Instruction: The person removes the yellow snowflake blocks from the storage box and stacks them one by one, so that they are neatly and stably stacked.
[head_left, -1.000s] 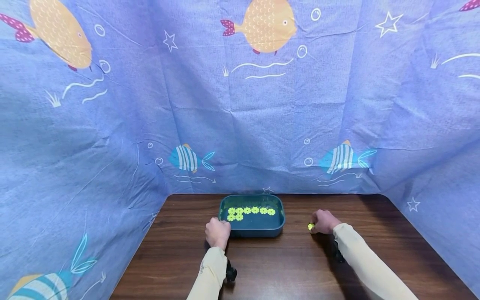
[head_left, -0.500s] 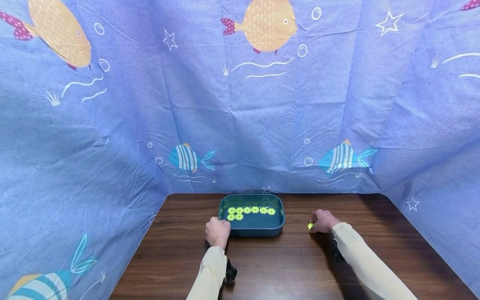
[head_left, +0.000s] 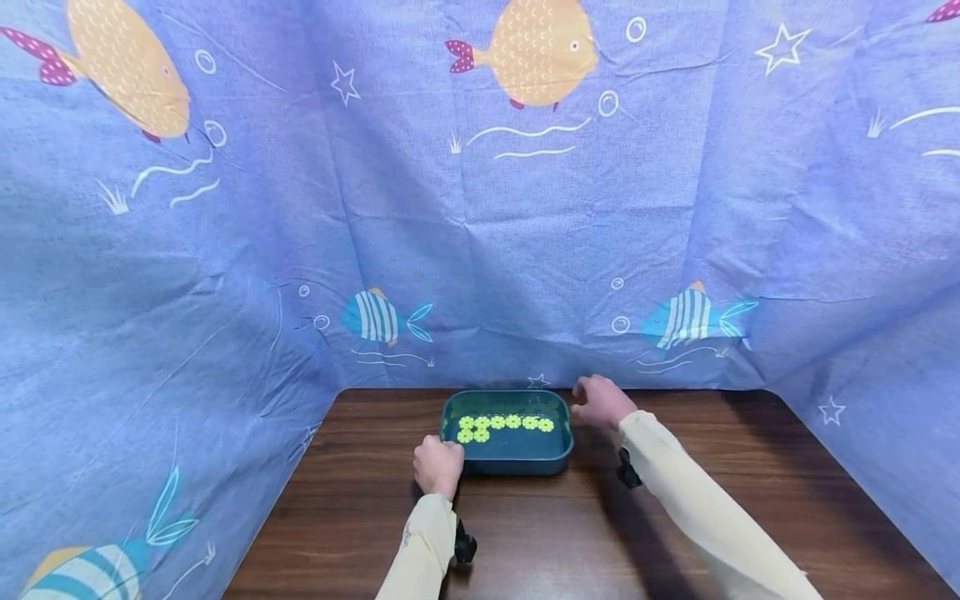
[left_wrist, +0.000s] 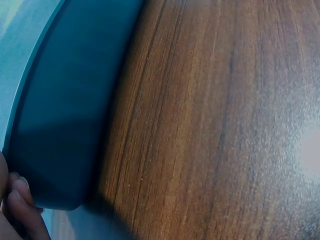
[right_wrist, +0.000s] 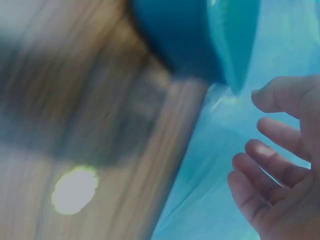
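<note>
A dark teal tray (head_left: pixel 513 468) sits on the table, with several yellow flower-shaped pieces (head_left: pixel 513 422) inside, mostly in a row plus two in front at the left. My left hand (head_left: pixel 438 467) grips the tray's front left corner; in the left wrist view its curled fingers (left_wrist: pixel 22 202) are against the tray wall (left_wrist: pixel 65 100). Just beyond the tray's right rim, my right hand (head_left: pixel 603 402) is raised. The right wrist view shows that hand (right_wrist: pixel 285 165) with fingers spread and loosely bent, beside the tray (right_wrist: pixel 180 40); no piece shows in it.
The brown wooden table (head_left: pixel 525 542) reaches back to a blue cloth (head_left: pixel 517 250) with printed fish, which hangs behind and at both sides. A bright round patch, apparently glare, lies on the wood in the right wrist view.
My right hand has moved left and back from the table's right part to the tray's right side. The yellow piece at its fingertips is out of sight. My left hand has stayed put.
</note>
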